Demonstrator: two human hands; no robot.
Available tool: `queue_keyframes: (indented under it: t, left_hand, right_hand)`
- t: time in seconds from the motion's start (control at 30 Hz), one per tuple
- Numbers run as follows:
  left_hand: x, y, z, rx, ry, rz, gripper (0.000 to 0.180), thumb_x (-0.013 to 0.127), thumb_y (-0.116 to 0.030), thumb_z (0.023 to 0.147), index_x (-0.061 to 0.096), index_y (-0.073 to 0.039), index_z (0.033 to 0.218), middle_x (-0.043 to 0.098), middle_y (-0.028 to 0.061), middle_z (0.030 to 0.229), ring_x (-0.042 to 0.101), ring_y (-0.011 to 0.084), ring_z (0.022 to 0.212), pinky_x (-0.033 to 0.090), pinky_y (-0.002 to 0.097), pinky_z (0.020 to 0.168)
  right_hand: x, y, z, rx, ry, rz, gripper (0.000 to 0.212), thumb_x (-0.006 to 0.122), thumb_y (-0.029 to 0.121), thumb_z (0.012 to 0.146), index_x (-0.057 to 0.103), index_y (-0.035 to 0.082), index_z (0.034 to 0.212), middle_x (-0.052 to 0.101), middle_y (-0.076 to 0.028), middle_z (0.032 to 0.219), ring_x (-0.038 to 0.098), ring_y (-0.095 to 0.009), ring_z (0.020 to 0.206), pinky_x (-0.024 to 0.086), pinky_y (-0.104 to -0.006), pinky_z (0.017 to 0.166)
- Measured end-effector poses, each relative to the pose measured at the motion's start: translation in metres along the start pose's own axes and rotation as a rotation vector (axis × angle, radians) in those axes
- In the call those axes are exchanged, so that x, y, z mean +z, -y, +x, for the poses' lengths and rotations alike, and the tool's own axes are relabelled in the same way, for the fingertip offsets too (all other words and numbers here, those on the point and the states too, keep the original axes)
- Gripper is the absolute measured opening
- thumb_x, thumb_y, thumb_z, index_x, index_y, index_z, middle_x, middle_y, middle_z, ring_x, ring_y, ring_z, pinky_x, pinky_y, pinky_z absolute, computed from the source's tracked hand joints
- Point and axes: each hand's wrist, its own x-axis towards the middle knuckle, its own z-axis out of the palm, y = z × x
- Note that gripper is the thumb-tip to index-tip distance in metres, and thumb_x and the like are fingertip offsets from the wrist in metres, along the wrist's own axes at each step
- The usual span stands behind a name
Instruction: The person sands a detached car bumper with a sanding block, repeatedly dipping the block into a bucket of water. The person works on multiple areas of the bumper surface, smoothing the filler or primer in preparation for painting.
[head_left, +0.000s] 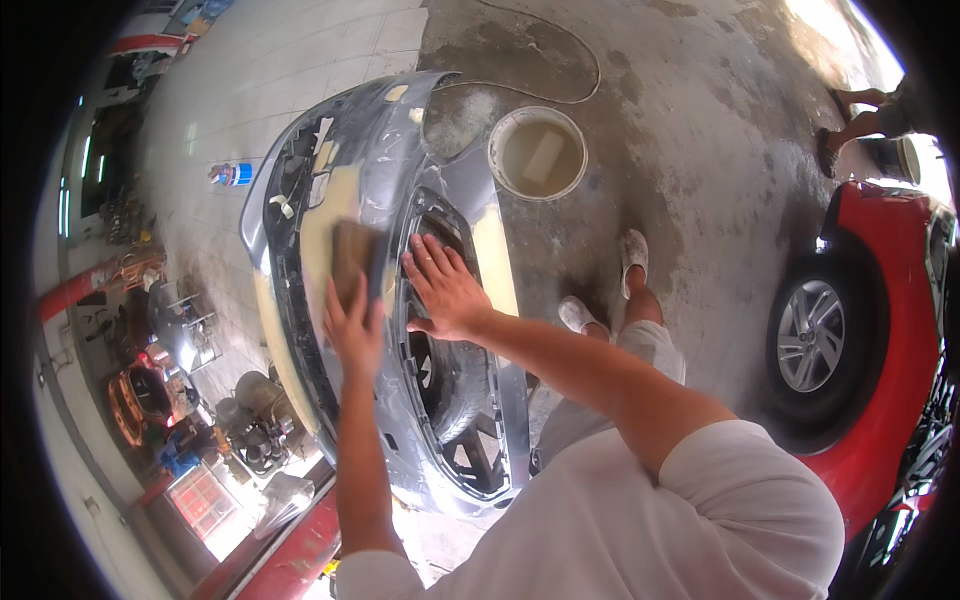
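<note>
A grey car bumper [375, 205] with pale yellow filler patches stretches in front of me, propped above the floor. My left hand [355, 330] is closed on a brown sanding block [352, 262], which rests against a yellowish patch and is smeared by motion. To its right, my right hand [447, 292] lies on the bumper beside the large opening, fingers spread and holding nothing. Through that opening a tyre [462, 390] shows underneath.
Right of the bumper's far end stands a white bucket [497, 165] of murky water with a pale block in it. A blue can [238, 174] lies on the floor at left. A red car [900, 340] is at right, and another person's legs [862, 125] show at far right.
</note>
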Motion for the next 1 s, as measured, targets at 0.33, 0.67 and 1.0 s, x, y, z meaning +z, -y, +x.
queue_keyframes:
  t: [0.33,0.67,1.0]
  left_hand:
    - [0.012,0.095,0.080,-0.337,-0.026,0.051,0.055,0.055,-0.058,0.104,0.054,-0.039,0.155,0.036,0.0203,0.168,0.039,0.0446,0.148,0.028,0.0611,0.120]
    - [0.008,0.069,-0.006,-0.076,-0.020,-0.022,0.056,0.058,-0.060,0.101,0.059,-0.037,0.152,0.036,0.0216,0.167,0.039,0.0454,0.149,0.028,0.0623,0.120]
    - [0.020,0.001,-0.051,-0.203,0.012,0.034,0.056,0.064,-0.056,0.098,0.058,-0.041,0.152,0.033,0.0181,0.170,0.038,0.0435,0.150,0.029,0.0594,0.120]
  right_hand:
    - [0.006,0.015,0.001,-0.008,0.056,-0.004,0.113,0.074,0.062,0.088,0.021,-0.001,0.165,0.011,-0.028,0.173,0.010,-0.045,0.162,0.017,-0.0551,0.130]
    - [0.003,0.009,0.002,0.009,0.052,-0.048,0.114,0.075,0.062,0.087,0.021,0.000,0.166,0.010,-0.027,0.174,0.010,-0.043,0.162,0.016,-0.0541,0.129]
    - [-0.003,-0.009,0.004,0.039,0.040,-0.125,0.114,0.072,0.065,0.088,0.021,-0.001,0.166,0.013,-0.028,0.173,0.014,-0.043,0.161,0.018,-0.0539,0.129]
